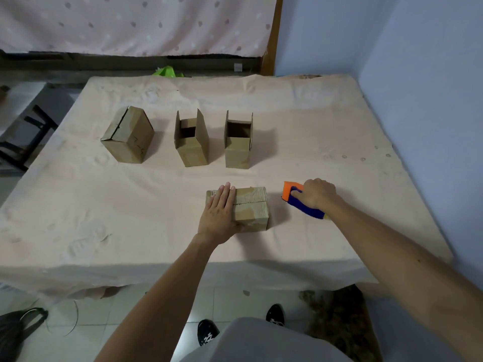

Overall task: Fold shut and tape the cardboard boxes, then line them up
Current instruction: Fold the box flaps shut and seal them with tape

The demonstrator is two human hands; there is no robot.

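Grip, left: my left grip [218, 212] lies flat with fingers straight, pressing down the folded flaps of the near box [252, 212].
Grip, right: my right grip [317, 194] is curled round the tape dispenser [300, 203], just beside that box.
Box place: it sits near the front of the surface [339, 126], well apart from the back row of folded box [128, 137], middle open box [192, 145] and right open box [237, 145].
Risk: if I lift my palm before tape bridges the seam, the flaps may spring up. A crooked pull would lay tape off the seam.
Hidden: my palm covers the seam's left end, and my fingers hide the roll and blade. I cannot tell whether the folded box is taped.
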